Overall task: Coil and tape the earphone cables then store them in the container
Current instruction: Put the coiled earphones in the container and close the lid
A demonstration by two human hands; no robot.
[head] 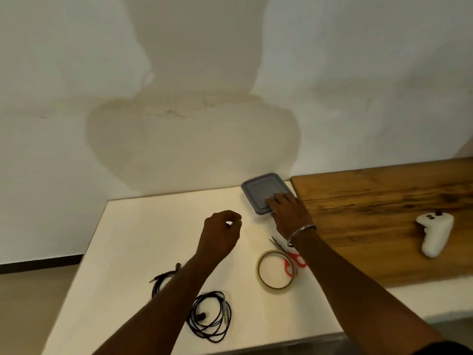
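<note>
**Lid first, cables waiting: where this could slip**

The right hand [289, 213] lies over the near right corner of the grey-lidded container [258, 193], at the far right of the white table [128, 239]. Its fingers rest on the lid, but the blur hides whether the thumb hooks the rim. The left hand [220, 234] hovers left of the container, fingers curled in with nothing seen in them.

The earphone cables [210, 316] lie in a loose tangle at the near edge. A second bundle [161, 283] is just to their left, partly hidden under the left forearm. Neither looks taped.

Likely risks:
- With only one hand on it, prying up one corner could skid or tip the container. Bracing it with the left hand would help.
- The right forearm crosses over the scissors [298, 261] and tape roll [275, 286]. Drawing that arm back low could knock them along the table.
- The cables lie close to the near edge, so a forearm sweep might drag them off.
- Loose loops may snag each other when one bundle is lifted.
</note>
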